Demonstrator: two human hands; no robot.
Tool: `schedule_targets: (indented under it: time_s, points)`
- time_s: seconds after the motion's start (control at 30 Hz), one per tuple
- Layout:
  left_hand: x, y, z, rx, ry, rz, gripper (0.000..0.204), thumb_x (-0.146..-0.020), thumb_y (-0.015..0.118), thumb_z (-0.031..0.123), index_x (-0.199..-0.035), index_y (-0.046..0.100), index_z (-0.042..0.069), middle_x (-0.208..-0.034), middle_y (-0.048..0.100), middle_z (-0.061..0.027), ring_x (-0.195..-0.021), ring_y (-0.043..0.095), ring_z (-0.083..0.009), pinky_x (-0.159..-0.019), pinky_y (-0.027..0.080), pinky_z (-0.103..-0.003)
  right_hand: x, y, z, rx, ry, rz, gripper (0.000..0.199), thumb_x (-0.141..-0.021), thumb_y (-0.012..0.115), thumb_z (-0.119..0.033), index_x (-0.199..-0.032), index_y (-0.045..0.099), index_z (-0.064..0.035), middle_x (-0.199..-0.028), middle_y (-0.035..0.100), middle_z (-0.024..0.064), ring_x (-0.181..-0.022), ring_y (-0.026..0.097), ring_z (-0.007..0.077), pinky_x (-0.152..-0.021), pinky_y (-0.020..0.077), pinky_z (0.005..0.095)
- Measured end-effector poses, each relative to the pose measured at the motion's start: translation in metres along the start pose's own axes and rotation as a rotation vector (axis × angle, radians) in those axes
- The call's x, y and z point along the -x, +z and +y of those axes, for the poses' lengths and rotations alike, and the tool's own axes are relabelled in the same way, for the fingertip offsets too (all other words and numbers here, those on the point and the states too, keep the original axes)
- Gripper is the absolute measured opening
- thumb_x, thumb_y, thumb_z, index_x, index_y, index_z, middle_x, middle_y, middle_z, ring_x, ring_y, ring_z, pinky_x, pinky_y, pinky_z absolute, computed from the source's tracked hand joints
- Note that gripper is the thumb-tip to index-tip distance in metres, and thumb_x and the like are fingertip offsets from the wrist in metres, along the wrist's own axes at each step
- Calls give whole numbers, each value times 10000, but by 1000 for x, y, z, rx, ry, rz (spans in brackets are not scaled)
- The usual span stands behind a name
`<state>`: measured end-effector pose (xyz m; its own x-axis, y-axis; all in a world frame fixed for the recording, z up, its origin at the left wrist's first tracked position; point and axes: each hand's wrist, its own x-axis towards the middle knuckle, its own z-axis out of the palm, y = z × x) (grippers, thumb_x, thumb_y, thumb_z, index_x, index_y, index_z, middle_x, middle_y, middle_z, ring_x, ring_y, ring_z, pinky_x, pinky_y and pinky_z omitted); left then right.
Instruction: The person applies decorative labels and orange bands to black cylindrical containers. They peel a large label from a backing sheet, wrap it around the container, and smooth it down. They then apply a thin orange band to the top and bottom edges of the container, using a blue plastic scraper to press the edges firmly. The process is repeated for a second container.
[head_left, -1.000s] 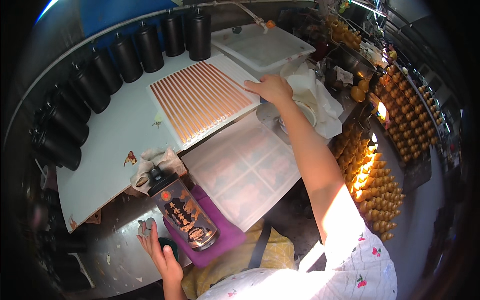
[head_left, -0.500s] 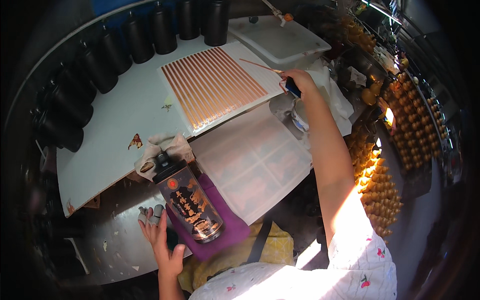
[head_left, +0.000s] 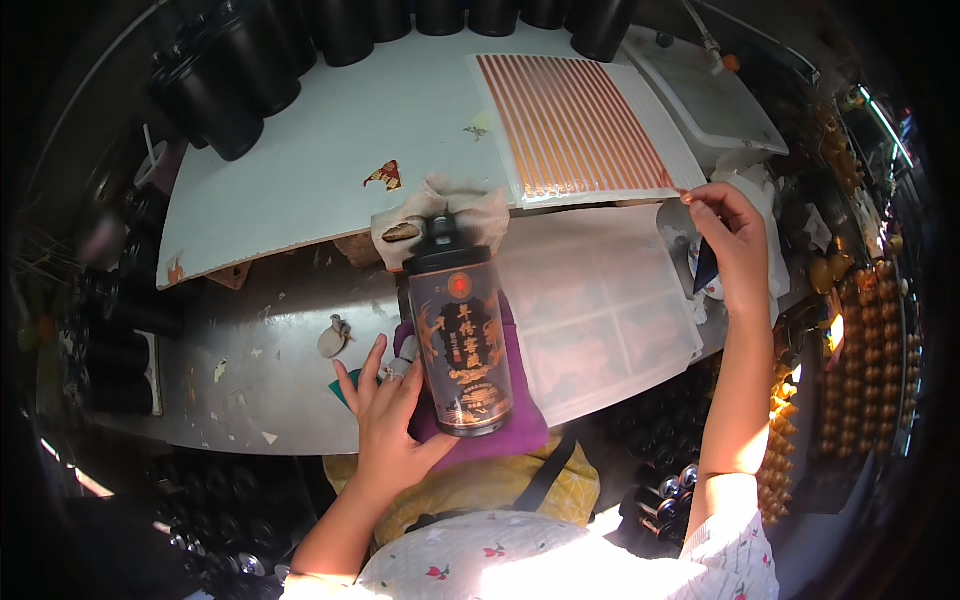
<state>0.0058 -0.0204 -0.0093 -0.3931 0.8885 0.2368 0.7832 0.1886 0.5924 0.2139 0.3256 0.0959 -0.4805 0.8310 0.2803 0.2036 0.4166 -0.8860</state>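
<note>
Near centre, our left hand spreads wide beside a glossy, dark cylindrical bottle, likely slippery, best held mid-body; our right hand seemingly pinches a thin coppery strip.

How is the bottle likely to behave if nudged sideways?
The bottle would probably roll, being round and lying on its side. Its smooth, glossy wall may feel slippery. The purple cloth beneath might damp that roll.

Black bottles stand on the white tabletop — a pale tub to their right, golden pieces farther right.
</note>
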Motion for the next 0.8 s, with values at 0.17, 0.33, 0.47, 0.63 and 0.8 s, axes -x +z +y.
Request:
schedule_targets:
  time_s: [0.17,0.33,0.47,0.63,0.8]
  points:
    - [-10,-11,12,162,-21,15,1126,-701,877,393,-1570,285,-8,-1266,580,-185,-1463,309,-425,-1167,-87,-656,30,25,-36,-81,-88,-226,43,-891,641,4,-914,677,-4,-905,663,-13,-739,498,21,-690,407,197]
    - [-82,-36,47,372,125,92,895,-701,871,339,-1453,476,58,-1282,552,-177,-1473,268,-444,-1180,-48,-622,33,72,-98,-75,-399,-587,34,-800,691,-29,-832,701,-28,-748,596,-3,-662,484,91,-611,360,261]
    - [-118,-63,56,174,227,-65,372,-710,818,254,-1015,701,77,-1199,650,-132,-1520,227,-422,-1216,42,-536,27,86,-101,-151,-360,-640,44,-807,694,-59,-836,687,-27,-759,565,-20,-648,439,70,-596,315,245]
    - [-108,-64,18,509,49,51,146,-768,773,186,-791,649,112,-968,575,-64,-1449,292,-397,-1212,57,-587,23,92,-58,-367,43,-596,24,-910,665,-43,-915,648,-27,-798,574,-45,-702,460,12,-605,337,195]
    - [-108,-51,-6,510,-116,233,155,-878,699,200,-813,636,75,-852,562,-40,-1310,406,-308,-1233,108,-539,29,125,-18,-494,115,-435,86,-935,698,-89,-908,637,-34,-796,540,-68,-707,430,7,-613,335,192]
